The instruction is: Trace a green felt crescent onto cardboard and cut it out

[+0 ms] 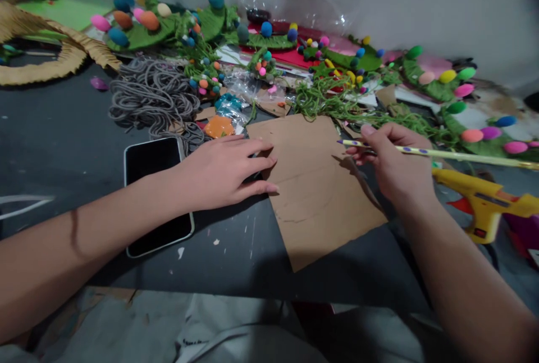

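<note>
A piece of brown cardboard (315, 183) with faint pencil lines lies on the dark table (236, 262) in front of me. My left hand (236, 169) rests palm down, its fingers spread and their tips on the cardboard's left edge. Between the thumb and fingers of my right hand (396, 160) is a pale yellow pencil (446, 154) with purple spots. Its point faces left over the cardboard's upper right part; whether it touches the surface I cannot tell. Under my left forearm lies a phone (154, 158) with a dark screen.
A yellow glue gun (484, 200) lies right of my right wrist. Grey cord (151, 93) is heaped behind the phone. Green yarn (324, 96) and green pieces with coloured balls (143, 28) line the back by the wall. A ruffled tan ring (37, 71) sits far left.
</note>
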Demonstrator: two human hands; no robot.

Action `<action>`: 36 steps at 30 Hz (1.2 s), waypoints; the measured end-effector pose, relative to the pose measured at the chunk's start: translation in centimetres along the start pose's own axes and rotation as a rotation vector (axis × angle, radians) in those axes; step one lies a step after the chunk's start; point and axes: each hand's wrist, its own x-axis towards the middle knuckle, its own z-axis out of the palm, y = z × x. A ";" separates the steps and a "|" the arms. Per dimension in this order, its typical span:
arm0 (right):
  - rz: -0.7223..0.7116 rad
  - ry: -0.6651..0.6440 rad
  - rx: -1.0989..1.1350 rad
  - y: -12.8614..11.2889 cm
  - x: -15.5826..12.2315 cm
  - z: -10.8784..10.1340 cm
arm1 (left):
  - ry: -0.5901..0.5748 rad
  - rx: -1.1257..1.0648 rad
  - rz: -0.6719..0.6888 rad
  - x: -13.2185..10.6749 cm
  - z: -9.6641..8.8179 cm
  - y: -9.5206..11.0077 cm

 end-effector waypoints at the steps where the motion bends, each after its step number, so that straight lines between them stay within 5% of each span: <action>1: 0.005 -0.022 0.008 -0.1 0.3 -0.6 | 0.005 0.008 -0.004 0.0 0.0 0.0; 7: -0.004 -0.150 -0.288 0.0 -1.8 -1.7 | 0.028 0.104 -0.023 -0.1 -0.3 -0.1; 13: -0.003 -0.192 -0.332 -0.2 -4.9 -1.1 | -0.031 0.168 -0.060 0.2 -0.5 0.6; 21: -0.023 -0.152 -0.392 0.8 -4.8 -1.3 | -0.039 0.164 -0.122 0.7 -0.1 0.8; 28: -0.024 -0.246 -0.357 1.0 -5.9 -1.1 | -0.074 0.113 -0.122 0.7 -0.2 0.2; 36: -0.072 -0.078 -0.375 1.7 -4.7 -1.6 | -0.064 0.055 -0.145 0.6 -0.1 0.2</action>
